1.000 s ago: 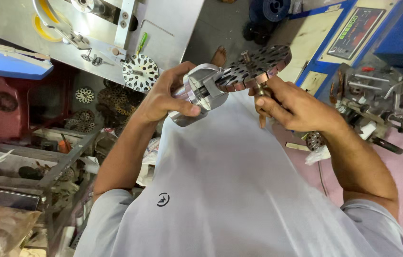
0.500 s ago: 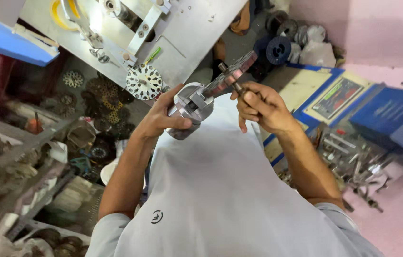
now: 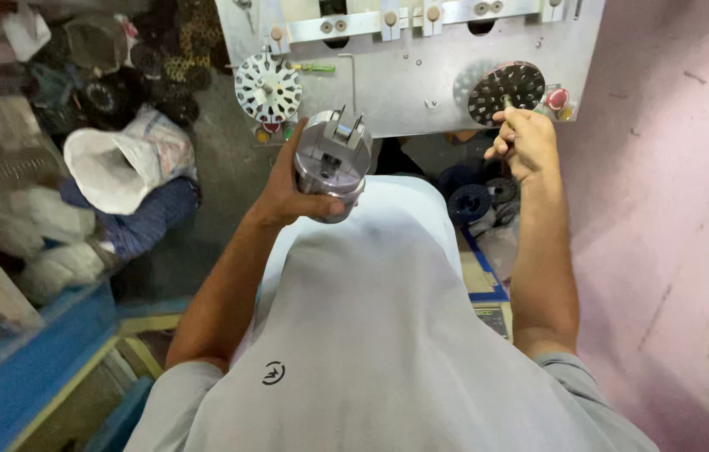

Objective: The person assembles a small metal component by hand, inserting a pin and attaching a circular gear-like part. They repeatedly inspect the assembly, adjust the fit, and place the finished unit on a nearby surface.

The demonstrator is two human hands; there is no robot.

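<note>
Half a second before, both hands had met over the dark slotted metal disc (image 3: 505,90); now it sat on the grey metal machine plate (image 3: 421,92), well apart from the heavy round steel fixture (image 3: 333,159). That fixture stayed clutched in the left hand (image 3: 291,188), fingers wrapped underneath. One-handed, it could have slipped. The right hand (image 3: 526,142) pinched the disc's centre pin; a crooked seating might have jammed it.

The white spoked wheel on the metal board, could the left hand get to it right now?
Probably not to grab it. The left hand is full, wrapped around a shiny metal cylinder. The white spoked wheel sits just above it on the metal board with nothing between, so the path looks free.
</note>
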